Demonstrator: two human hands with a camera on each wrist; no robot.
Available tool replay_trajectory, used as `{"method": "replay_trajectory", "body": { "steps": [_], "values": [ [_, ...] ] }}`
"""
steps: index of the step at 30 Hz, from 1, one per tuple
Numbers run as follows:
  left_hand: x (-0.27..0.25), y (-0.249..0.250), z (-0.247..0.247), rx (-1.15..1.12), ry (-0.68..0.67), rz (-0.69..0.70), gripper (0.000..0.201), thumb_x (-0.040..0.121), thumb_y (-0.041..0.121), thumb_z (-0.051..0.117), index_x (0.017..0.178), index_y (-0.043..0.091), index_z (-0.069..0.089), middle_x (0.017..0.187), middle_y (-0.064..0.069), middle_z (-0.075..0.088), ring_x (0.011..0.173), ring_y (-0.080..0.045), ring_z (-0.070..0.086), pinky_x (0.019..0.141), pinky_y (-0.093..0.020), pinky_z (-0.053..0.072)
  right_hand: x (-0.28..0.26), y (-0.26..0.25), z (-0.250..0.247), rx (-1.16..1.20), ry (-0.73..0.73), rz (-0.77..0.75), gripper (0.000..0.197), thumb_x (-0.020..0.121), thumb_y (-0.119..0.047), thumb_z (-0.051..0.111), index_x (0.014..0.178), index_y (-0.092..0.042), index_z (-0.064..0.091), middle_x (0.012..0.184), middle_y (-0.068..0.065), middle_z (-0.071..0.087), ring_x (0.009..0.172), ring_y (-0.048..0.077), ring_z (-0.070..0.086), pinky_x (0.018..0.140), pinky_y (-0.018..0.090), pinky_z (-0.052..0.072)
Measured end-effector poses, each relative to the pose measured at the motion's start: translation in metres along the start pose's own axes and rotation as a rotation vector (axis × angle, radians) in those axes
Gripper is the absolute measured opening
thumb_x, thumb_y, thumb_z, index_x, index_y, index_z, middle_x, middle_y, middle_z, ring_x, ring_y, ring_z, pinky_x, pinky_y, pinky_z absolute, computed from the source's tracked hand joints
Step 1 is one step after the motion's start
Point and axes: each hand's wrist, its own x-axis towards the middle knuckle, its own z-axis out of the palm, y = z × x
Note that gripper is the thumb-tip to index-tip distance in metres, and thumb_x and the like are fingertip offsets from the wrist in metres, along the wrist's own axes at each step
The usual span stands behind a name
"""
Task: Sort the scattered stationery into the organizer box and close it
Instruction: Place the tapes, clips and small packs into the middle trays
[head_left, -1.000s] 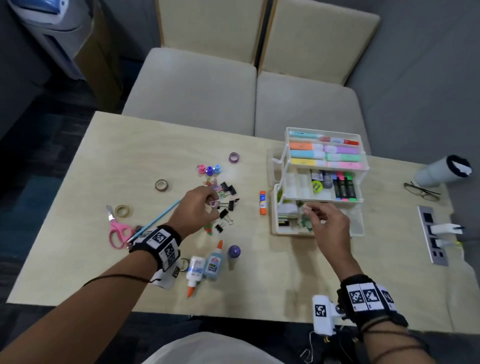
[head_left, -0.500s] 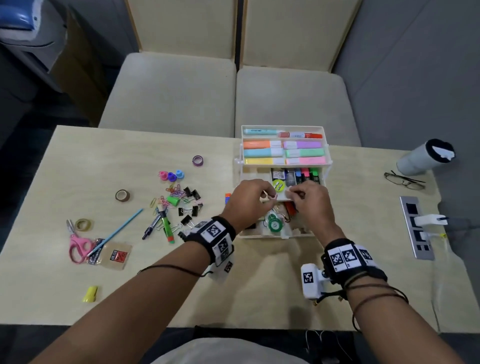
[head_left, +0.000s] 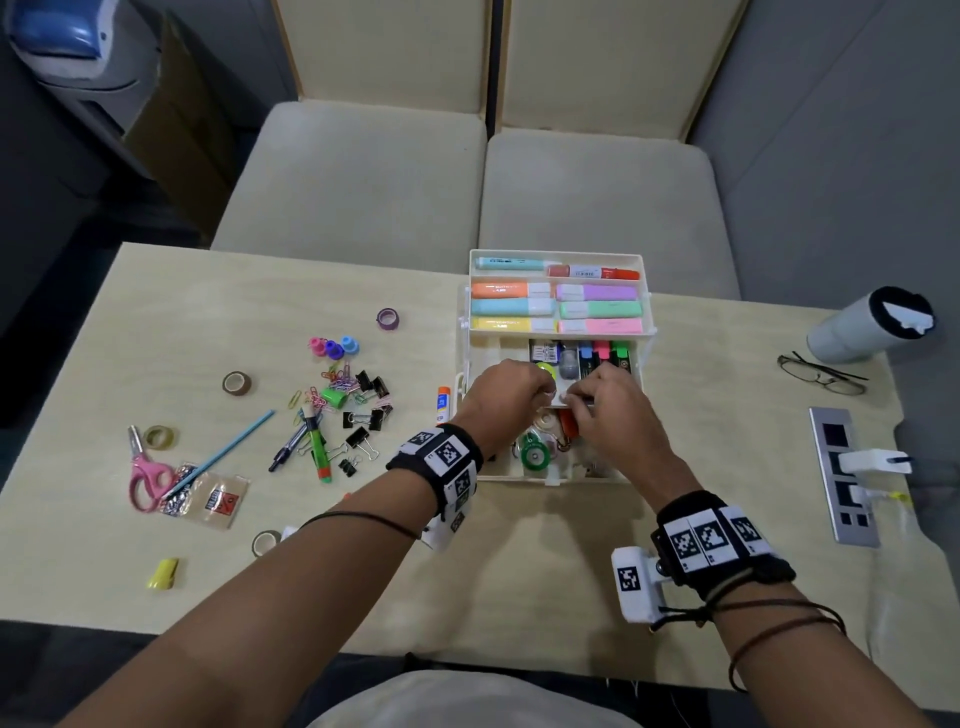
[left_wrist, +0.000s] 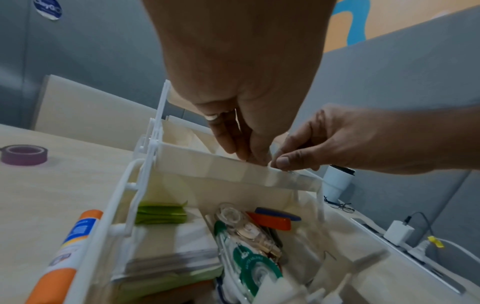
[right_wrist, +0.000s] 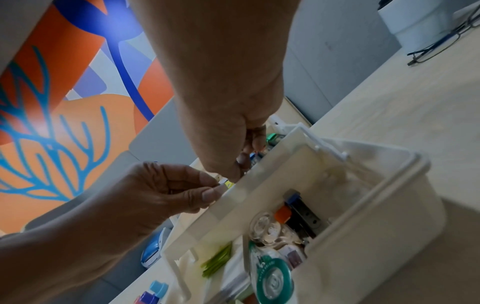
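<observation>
The white tiered organizer box (head_left: 555, 254) stands open on the table, with highlighters in the top tray and markers in the middle one. My left hand (head_left: 545, 392) and right hand (head_left: 574, 400) meet over the middle tray's front edge (left_wrist: 233, 165). The fingertips of both pinch a small white item (right_wrist: 224, 182) between them; what it is stays unclear. The bottom compartment holds a green tape dispenser (head_left: 535, 454) and green sticky notes (left_wrist: 161, 214). Binder clips (head_left: 363, 421), paper clips, push pins (head_left: 332, 346), tape rolls (head_left: 237, 383), pink scissors (head_left: 145, 475) and pens lie scattered to the left.
A glue stick (head_left: 442, 405) lies against the box's left side. A yellow cap (head_left: 164, 573) and a tape roll (head_left: 265, 542) sit near the front edge. A white tumbler (head_left: 867, 325), glasses (head_left: 821, 374) and a power strip (head_left: 844, 478) are at the right.
My left hand left the clip pile and came to the box, where it met the right hand over the middle tray. Over the last half second both hands barely shifted.
</observation>
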Motion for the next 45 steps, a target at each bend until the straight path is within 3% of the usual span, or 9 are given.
{"method": "replay_trajectory", "body": {
  "steps": [3,9,15,23,28,33,38,41,45],
  "values": [
    [0.003,-0.003,0.003,0.078,-0.008,0.030,0.015,0.083,0.005,0.063,0.079,0.015,0.073,0.079,-0.002,0.071,0.076,-0.026,0.064,0.064,-0.043,0.055,-0.005,0.003,0.004,0.028,0.027,-0.003,0.017,0.101,-0.022,0.067,0.105,-0.012,0.079,0.101,0.000,0.057,0.101,0.018,0.053,0.081,0.028,0.042],
    [-0.005,-0.010,0.008,0.097,0.068,0.091,0.018,0.098,0.015,0.062,0.091,0.011,0.078,0.099,-0.005,0.066,0.083,-0.028,0.065,0.058,-0.032,0.043,-0.011,0.002,0.010,0.038,0.054,-0.037,0.018,0.099,-0.018,0.067,0.107,-0.009,0.080,0.099,0.001,0.056,0.098,0.018,0.053,0.080,0.027,0.043],
    [-0.021,-0.019,0.012,0.058,0.076,0.187,0.018,0.097,0.017,0.060,0.105,0.010,0.074,0.104,-0.008,0.069,0.089,-0.030,0.061,0.076,-0.043,0.051,-0.015,-0.006,0.009,0.049,0.086,-0.059,0.013,0.096,-0.012,0.067,0.105,-0.009,0.076,0.098,0.001,0.056,0.098,0.020,0.052,0.081,0.041,0.052],
    [-0.083,-0.053,-0.006,-0.123,0.148,0.110,0.019,0.097,0.017,0.059,0.114,0.016,0.067,0.115,0.000,0.063,0.105,-0.022,0.060,0.084,-0.043,0.053,-0.017,-0.060,0.021,0.099,0.195,-0.253,0.010,0.095,-0.006,0.071,0.105,-0.008,0.073,0.097,0.002,0.061,0.095,0.019,0.055,0.082,0.031,0.047],
    [-0.139,-0.097,-0.016,-0.150,0.165,0.021,0.017,0.095,0.016,0.061,0.111,0.018,0.068,0.111,0.002,0.063,0.096,-0.019,0.061,0.080,-0.039,0.053,-0.014,-0.115,0.052,0.198,0.079,-0.301,0.009,0.099,-0.013,0.066,0.106,-0.016,0.070,0.100,-0.005,0.060,0.081,0.014,0.062,0.072,0.031,0.050],
    [-0.192,-0.138,-0.034,-0.144,0.122,-0.103,0.020,0.092,0.012,0.061,0.107,0.020,0.071,0.104,0.005,0.063,0.089,-0.016,0.063,0.075,-0.034,0.054,-0.003,-0.168,0.098,0.159,-0.179,-0.310,0.017,0.097,-0.016,0.069,0.114,-0.018,0.070,0.103,-0.005,0.058,0.084,0.015,0.062,0.080,0.038,0.054],
    [-0.231,-0.175,-0.047,-0.139,0.078,-0.189,0.021,0.093,0.013,0.059,0.106,0.022,0.073,0.103,0.005,0.066,0.087,-0.015,0.064,0.075,-0.036,0.055,0.020,-0.205,0.139,0.004,-0.345,-0.178,0.032,0.099,-0.018,0.063,0.131,-0.020,0.062,0.123,0.000,0.052,0.098,0.021,0.062,0.084,0.034,0.050],
    [-0.250,-0.195,-0.053,-0.141,0.062,-0.204,0.022,0.094,0.013,0.058,0.105,0.023,0.073,0.103,0.007,0.065,0.087,-0.013,0.063,0.073,-0.034,0.054,0.029,-0.217,0.159,0.012,-0.291,-0.091,0.029,0.100,-0.013,0.058,0.128,-0.015,0.062,0.121,0.003,0.052,0.098,0.024,0.062,0.079,0.034,0.049],
    [-0.265,-0.216,-0.061,-0.156,0.057,-0.215,0.022,0.094,0.013,0.059,0.107,0.025,0.073,0.105,0.007,0.067,0.087,-0.012,0.065,0.072,-0.034,0.055,0.043,-0.215,0.180,0.098,-0.189,0.103,0.026,0.099,-0.014,0.058,0.124,-0.011,0.064,0.118,0.009,0.055,0.094,0.027,0.063,0.083,0.039,0.054]
  ]
}}
